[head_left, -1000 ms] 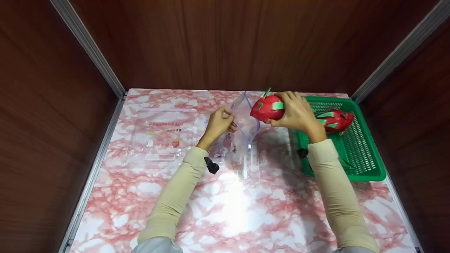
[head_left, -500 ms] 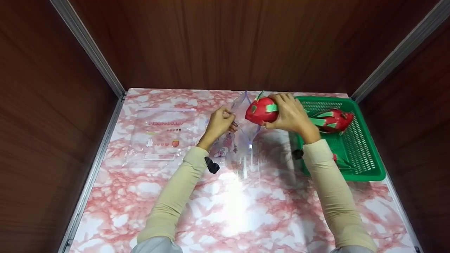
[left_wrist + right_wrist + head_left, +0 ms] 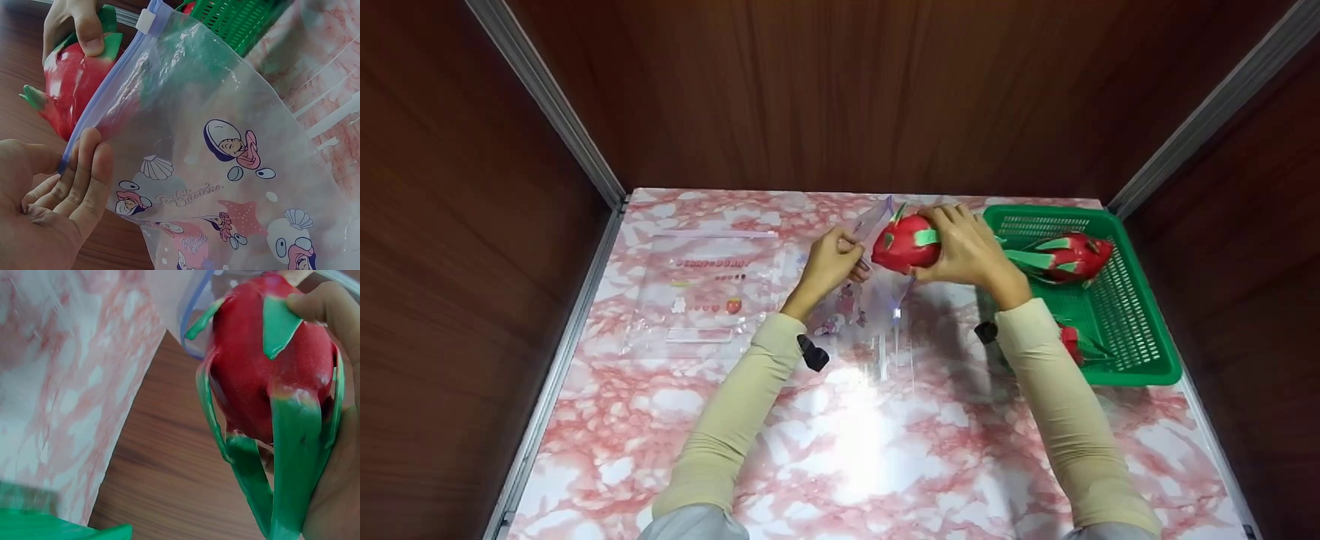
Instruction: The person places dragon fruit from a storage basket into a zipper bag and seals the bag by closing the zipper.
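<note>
My left hand point(image 3: 834, 262) pinches the purple zip edge of a clear slider bag point(image 3: 185, 129) printed with cartoon figures, shells and a starfish. The bag's mouth gapes toward the right, and its white slider point(image 3: 145, 21) sits at the far end of the zip. My right hand point(image 3: 967, 247) grips a red dragon fruit point(image 3: 906, 244) with green scales, fingers over the top and thumb below. In the head view the fruit's pointed tip overlaps the bag's mouth, near my left fingers. Long green leaves point(image 3: 295, 461) trail from the fruit beside my right palm.
A green basket point(image 3: 1155, 330) stands at the right, with another dragon fruit point(image 3: 1076, 257) inside and a further red-and-green one point(image 3: 1071, 343) partly behind my right sleeve. A second clear printed bag point(image 3: 705, 289) lies flat at the left. Dark wood panels point(image 3: 840, 90) enclose the table.
My right hand has carried the dragon fruit leftward and slightly down, from beside the bag's mouth to overlapping it. The left hand has stayed nearly still.
</note>
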Motion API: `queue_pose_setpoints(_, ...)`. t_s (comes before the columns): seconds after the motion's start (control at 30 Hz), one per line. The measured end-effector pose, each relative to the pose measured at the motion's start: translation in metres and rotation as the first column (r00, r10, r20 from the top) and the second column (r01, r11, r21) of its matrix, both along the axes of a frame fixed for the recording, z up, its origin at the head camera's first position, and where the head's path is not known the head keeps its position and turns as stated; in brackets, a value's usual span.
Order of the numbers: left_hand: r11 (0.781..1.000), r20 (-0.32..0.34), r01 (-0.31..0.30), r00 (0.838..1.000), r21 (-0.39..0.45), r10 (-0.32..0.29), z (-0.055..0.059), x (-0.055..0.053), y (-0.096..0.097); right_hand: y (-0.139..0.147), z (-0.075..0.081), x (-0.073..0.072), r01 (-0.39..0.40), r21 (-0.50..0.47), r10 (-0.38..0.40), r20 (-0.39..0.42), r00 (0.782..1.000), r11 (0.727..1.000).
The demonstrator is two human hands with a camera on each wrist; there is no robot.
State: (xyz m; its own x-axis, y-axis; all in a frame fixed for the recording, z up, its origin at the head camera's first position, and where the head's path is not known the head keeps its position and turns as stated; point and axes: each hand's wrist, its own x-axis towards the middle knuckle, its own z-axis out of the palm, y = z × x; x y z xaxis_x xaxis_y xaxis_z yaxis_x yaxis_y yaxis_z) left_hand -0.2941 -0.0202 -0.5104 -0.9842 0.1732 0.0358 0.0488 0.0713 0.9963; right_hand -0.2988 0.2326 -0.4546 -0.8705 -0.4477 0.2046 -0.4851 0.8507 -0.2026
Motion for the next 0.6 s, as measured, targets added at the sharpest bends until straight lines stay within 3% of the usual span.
queue_pose_setpoints(0.33,1.000,-0.010,0.004,1.000,0.004,-0.004,-0.001,0.000,-0.001,-0.009,-0.001,0.001,0.008,0.014,-0.008,0.031,0.999,1.000)
queue_pose_setpoints(0.6,1.000,-0.010,0.006,1.000,0.000,-0.006,0.001,0.001,0.001,-0.011,-0.007,0.003,0.000,0.032,0.001,-0.011,1.000,0.999)
